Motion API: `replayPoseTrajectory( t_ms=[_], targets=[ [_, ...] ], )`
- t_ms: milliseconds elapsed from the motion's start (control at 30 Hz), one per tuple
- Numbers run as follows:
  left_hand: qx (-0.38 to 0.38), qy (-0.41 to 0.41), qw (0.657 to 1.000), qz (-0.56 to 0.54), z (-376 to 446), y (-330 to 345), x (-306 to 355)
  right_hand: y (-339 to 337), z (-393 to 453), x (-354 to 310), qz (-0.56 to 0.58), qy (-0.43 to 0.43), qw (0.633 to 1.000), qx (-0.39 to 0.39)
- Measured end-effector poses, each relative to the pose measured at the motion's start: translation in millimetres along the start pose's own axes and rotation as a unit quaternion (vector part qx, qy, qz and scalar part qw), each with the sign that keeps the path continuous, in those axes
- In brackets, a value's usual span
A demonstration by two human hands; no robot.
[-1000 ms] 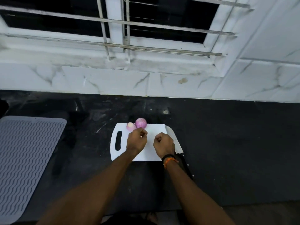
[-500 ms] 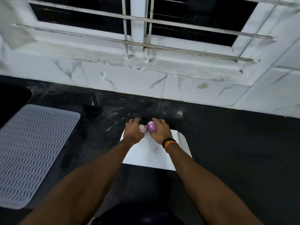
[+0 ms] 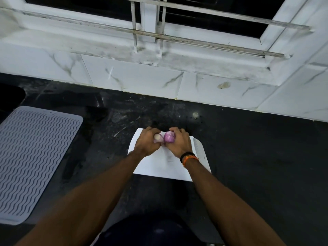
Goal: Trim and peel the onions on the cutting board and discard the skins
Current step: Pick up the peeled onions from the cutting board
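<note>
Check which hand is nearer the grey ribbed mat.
Left. The left hand is over the board's mat-side end; the right hand sits farther from the grey ribbed mat.

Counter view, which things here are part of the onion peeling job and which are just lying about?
In the job:
left hand gripping the pale onion
right hand gripping the purple onion
cutting board
knife on the board's right edge

Lying about:
grey ridged mat
black countertop

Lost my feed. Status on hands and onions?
Left hand grips pale onion. Right hand grips purple onion. Both over board; knife beside right wrist.
</note>
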State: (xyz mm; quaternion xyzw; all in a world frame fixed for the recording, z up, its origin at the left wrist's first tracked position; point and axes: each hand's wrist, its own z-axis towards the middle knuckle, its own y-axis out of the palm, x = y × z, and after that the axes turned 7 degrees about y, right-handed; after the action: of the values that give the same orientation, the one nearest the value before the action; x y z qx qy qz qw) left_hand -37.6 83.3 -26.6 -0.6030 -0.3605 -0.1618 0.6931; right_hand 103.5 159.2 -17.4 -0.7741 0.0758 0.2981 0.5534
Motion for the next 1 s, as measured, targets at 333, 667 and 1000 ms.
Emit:
replayPoseTrajectory(
  t_ms=[333, 667, 1000],
  targets=[
    [0.002, 0.004, 1.000, -0.015, -37, 15, -4, 4, -49, 22, -0.004, 0.029, 0.999, 0.038],
    [0.012, -0.025, 1.000, -0.010, -36, 14, 1, 7, -53, 20, -0.005, 0.056, 0.998, 0.043],
    [0.003, -0.004, 0.999, -0.043, -49, 9, 1, -4, -78, 41, -0.019, 0.129, 0.986, 0.104]
  ],
)
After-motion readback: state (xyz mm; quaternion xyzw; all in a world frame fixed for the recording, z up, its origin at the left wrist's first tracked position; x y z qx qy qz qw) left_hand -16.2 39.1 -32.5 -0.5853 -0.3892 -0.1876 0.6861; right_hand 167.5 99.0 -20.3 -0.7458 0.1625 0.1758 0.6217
